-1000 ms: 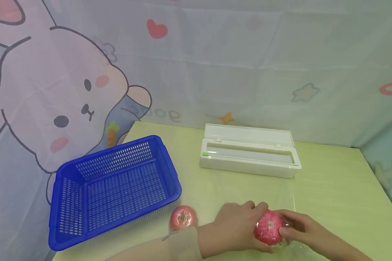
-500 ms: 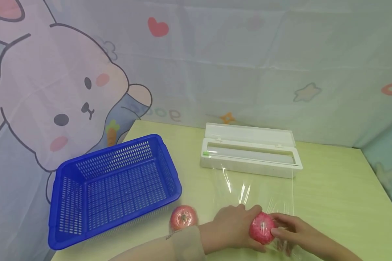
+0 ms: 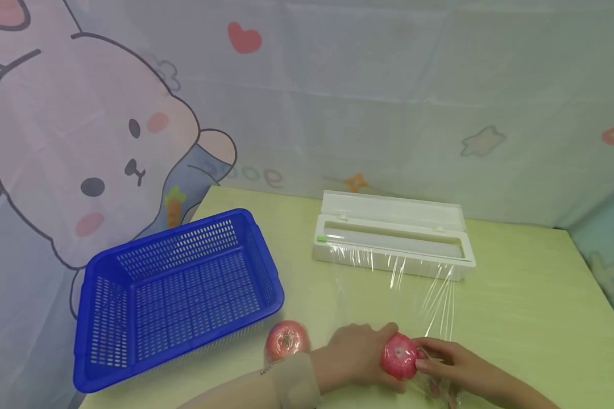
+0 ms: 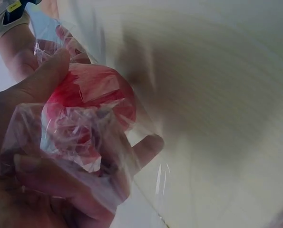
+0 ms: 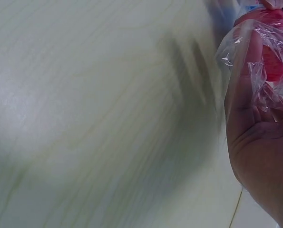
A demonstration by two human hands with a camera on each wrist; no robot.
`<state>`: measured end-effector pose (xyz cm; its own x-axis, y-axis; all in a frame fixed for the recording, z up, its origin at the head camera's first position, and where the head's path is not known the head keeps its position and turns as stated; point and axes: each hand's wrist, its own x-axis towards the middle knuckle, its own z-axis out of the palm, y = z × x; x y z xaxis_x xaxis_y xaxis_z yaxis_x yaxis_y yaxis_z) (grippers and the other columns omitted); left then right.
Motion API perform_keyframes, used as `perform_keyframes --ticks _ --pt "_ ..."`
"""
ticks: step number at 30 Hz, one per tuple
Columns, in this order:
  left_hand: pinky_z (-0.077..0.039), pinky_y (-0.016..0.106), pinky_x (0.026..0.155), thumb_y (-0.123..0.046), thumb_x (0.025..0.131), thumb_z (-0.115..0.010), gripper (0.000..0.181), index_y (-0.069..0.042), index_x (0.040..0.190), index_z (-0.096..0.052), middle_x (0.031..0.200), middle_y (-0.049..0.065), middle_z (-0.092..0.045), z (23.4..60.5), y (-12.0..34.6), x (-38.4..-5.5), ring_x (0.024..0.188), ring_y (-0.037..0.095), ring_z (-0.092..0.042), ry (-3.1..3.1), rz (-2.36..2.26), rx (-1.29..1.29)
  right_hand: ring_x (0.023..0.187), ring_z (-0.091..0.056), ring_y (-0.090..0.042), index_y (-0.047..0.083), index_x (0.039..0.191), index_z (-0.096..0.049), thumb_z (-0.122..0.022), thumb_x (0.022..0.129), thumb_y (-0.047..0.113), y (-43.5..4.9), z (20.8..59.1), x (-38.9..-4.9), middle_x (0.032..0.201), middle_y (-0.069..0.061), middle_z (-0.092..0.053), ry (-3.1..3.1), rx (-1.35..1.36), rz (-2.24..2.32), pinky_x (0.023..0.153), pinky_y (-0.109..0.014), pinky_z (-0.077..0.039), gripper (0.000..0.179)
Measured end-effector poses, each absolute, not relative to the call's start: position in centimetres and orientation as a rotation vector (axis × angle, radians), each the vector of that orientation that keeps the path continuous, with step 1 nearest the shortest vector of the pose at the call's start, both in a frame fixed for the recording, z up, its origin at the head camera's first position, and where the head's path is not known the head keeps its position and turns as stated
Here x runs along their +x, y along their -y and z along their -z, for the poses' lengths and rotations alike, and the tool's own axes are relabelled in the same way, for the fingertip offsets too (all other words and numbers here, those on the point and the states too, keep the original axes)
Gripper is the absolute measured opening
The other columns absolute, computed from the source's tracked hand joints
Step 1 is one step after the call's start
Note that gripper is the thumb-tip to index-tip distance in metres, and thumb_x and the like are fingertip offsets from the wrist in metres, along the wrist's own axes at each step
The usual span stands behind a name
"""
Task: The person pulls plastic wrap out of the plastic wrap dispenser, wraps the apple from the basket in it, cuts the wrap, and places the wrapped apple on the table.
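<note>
A red apple [image 3: 399, 356] partly covered in clear plastic wrap sits between my two hands near the table's front edge. My left hand [image 3: 360, 355] grips it from the left; the left wrist view shows crumpled film over the apple [image 4: 91, 90] and fingers. At its right side my right hand [image 3: 452, 363] pinches bunched film, thumb at the fruit's edge. In the right wrist view loose wrap [image 5: 260, 85] lies across those fingers. A sheet of plastic wrap [image 3: 389, 295] stretches back from the apple to the white dispenser box [image 3: 389, 258]. Another film-wrapped apple [image 3: 287, 341] lies left of my left wrist.
On the left stands a blue perforated basket [image 3: 184, 227] with nothing in it. The dispenser's lid [image 3: 394, 207] is raised at the back, showing the roll [image 3: 394, 241] inside. A printed curtain [image 3: 363, 102] hangs behind the pale yellow-green table [image 3: 522, 284].
Both hands have shifted left with the apple, turning it slightly. The wrap between dispenser and apple now shows as a taut, creased sheet; earlier it was barely visible.
</note>
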<state>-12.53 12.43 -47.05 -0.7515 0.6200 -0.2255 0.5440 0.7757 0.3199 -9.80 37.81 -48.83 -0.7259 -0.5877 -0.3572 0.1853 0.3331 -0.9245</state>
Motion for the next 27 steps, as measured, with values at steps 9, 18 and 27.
perform_keyframes --ticks 9,18,27 --pt "-0.048 0.027 0.059 -0.086 0.078 -0.071 0.099 -0.035 0.158 -0.044 0.095 -0.007 -0.073 48.2 -12.9 -11.9 0.078 0.01 -0.067 -2.742 -0.121 0.866 0.077 -0.071 -0.018 -0.01 0.155 -0.041 -0.051 0.113 0.019 -38.1 49.4 -9.9 0.109 -0.017 -0.07 -1.936 -0.382 1.435 0.055 -0.027 -0.058 0.052" --pt "-0.044 0.028 0.056 -0.091 0.081 -0.061 0.107 -0.026 0.162 -0.037 0.074 -0.002 -0.067 48.0 -13.0 -11.0 0.065 0.011 -0.063 -2.793 -0.002 0.792 0.079 -0.069 -0.017 -0.008 0.154 -0.045 -0.049 0.114 0.02 -37.5 49.1 -10.2 0.101 -0.011 -0.069 -2.0 -0.391 1.379 0.062 -0.029 -0.06 0.049" --pt "-0.046 0.028 0.06 -0.083 0.083 -0.07 0.108 -0.023 0.164 -0.035 0.074 0.0 -0.066 47.6 -12.6 -10.3 0.069 0.013 -0.064 -2.786 -0.155 0.792 0.072 -0.066 -0.016 -0.003 0.15 -0.05 -0.053 0.113 0.022 -36.8 49.4 -10.3 0.098 -0.01 -0.068 -2.025 -0.356 1.367 0.054 -0.029 -0.058 0.044"
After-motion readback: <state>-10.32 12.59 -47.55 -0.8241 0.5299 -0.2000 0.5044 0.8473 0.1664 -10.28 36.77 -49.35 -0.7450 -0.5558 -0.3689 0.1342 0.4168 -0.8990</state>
